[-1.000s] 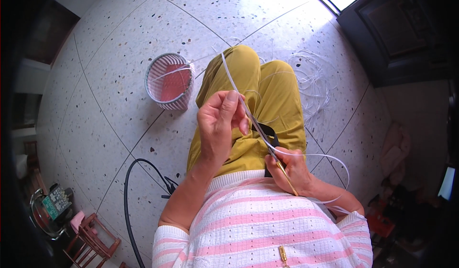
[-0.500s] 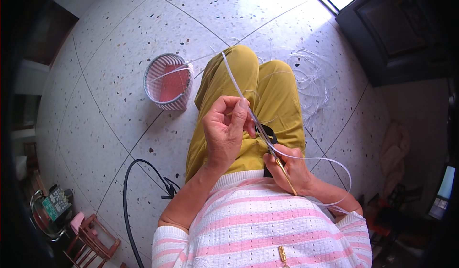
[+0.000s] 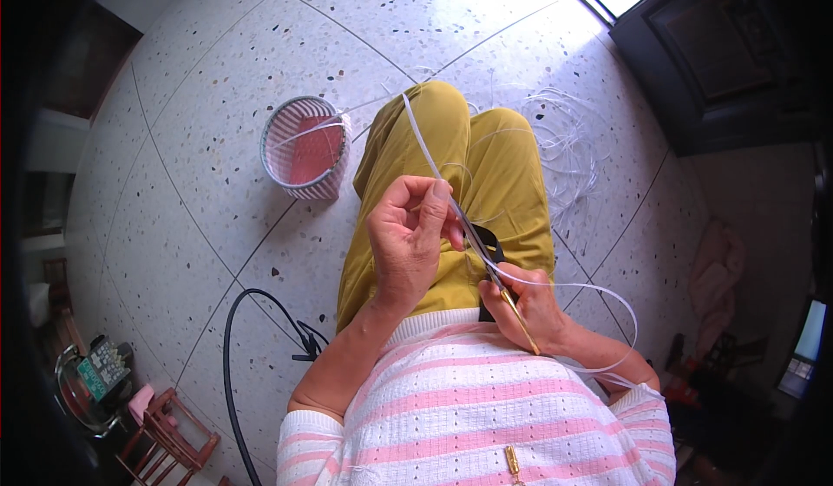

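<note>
My left hand (image 3: 406, 230) is closed in a pinch, thumb on top, on a narrow white plastic strip (image 3: 420, 134). The strip's far end sticks out over my left knee. Its other part runs back to my right hand and bows out in a wide loop (image 3: 631, 314) beside my right forearm. My right hand (image 3: 531, 305) is closed around a slim metal tool (image 3: 517, 314) with a gold handle and a long grey front part. That front part lies along the strip toward my left fingers. Its exact kind is unclear.
A striped basket (image 3: 300, 190) with a red bottom stands left of my knees, pale strips across its rim. Tangled clear strips (image 3: 564, 152) lie on the floor at right. A black cable (image 3: 229, 347) curves at left; a small wooden chair (image 3: 178, 430) stands lower left.
Almost nothing differs. Both hands keep their grips, and the strip, its loop and the tool have barely shifted.
</note>
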Demonstrator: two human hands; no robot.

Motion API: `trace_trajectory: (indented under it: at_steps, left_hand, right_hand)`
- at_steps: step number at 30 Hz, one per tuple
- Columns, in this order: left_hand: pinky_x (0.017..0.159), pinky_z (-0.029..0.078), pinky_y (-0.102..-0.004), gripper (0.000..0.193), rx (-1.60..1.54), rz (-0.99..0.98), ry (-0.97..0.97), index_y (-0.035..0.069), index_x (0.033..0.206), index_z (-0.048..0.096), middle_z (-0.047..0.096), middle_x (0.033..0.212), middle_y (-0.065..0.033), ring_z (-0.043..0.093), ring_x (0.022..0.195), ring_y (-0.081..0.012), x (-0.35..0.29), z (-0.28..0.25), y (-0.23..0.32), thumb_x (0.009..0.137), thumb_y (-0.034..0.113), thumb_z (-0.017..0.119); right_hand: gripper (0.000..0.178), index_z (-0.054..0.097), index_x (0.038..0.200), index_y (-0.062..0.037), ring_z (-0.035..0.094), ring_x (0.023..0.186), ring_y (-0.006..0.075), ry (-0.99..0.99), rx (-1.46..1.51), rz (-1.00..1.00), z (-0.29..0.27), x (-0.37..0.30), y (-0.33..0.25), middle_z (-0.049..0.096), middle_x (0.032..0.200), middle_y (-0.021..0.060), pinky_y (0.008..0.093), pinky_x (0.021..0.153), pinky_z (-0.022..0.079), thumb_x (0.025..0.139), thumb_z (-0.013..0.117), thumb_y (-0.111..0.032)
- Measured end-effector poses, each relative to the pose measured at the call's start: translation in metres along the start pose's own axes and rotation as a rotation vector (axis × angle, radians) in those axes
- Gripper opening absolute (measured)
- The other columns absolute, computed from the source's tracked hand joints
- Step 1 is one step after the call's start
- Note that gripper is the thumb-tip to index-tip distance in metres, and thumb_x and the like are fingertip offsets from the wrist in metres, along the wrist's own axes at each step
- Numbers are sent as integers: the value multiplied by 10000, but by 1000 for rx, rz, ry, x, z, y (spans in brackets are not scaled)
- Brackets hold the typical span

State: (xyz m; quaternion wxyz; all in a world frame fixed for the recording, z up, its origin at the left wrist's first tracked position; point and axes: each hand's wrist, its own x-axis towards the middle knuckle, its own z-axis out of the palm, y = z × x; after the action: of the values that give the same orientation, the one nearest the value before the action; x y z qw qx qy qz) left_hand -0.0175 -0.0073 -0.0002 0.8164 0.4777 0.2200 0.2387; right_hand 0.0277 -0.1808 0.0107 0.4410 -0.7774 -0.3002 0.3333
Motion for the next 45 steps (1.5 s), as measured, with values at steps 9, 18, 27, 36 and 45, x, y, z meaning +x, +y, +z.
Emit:
trace_trajectory:
  at_steps: [9, 18, 27, 36, 45]
  left_hand:
    - [496, 465, -193, 175, 12, 27, 5, -3, 901, 552, 586, 702, -37, 558, 543, -75, -1, 2, 0, 959, 157, 588]
    - [473, 440, -199, 172, -86, 6, 12, 4, 883, 541, 570, 692, -31, 537, 521, -79, -1, 2, 1, 960, 151, 587]
    - [466, 444, -201, 168, -75, 5, 17, 4, 881, 539, 567, 693, -34, 533, 508, -81, -2, 3, 3, 960, 145, 584]
    - [469, 447, -204, 159, -100, 25, 17, 0, 900, 539, 564, 704, -43, 533, 518, -84, -3, 3, 0, 965, 141, 574]
    - [465, 441, -223, 161, -199, -42, -6, 20, 906, 549, 559, 707, -35, 505, 489, -79, 6, 0, 4, 968, 168, 569]
  right_hand:
    - [278, 438, 674, -5, 352, 445, 146, -7, 5, 4, -2, -1, 0, 384, 489, 104, 352, 423, 300, 877, 597, -110]
    - [254, 465, 719, -31, 340, 554, 52, -52, -17, 18, -3, -1, -1, 409, 572, -28, 273, 465, 275, 941, 547, -122]
    - [279, 454, 664, 14, 346, 445, 134, 15, 13, -4, 1, 0, -2, 379, 484, 127, 346, 414, 295, 868, 604, -104]
    - [261, 462, 667, 18, 355, 457, 108, 17, 24, -30, 1, 0, -4, 396, 483, 108, 333, 412, 292, 866, 598, -82]
    - [277, 463, 653, 13, 379, 434, 117, 22, 0, -37, -1, -2, -3, 419, 472, 120, 329, 405, 303, 867, 602, -93]
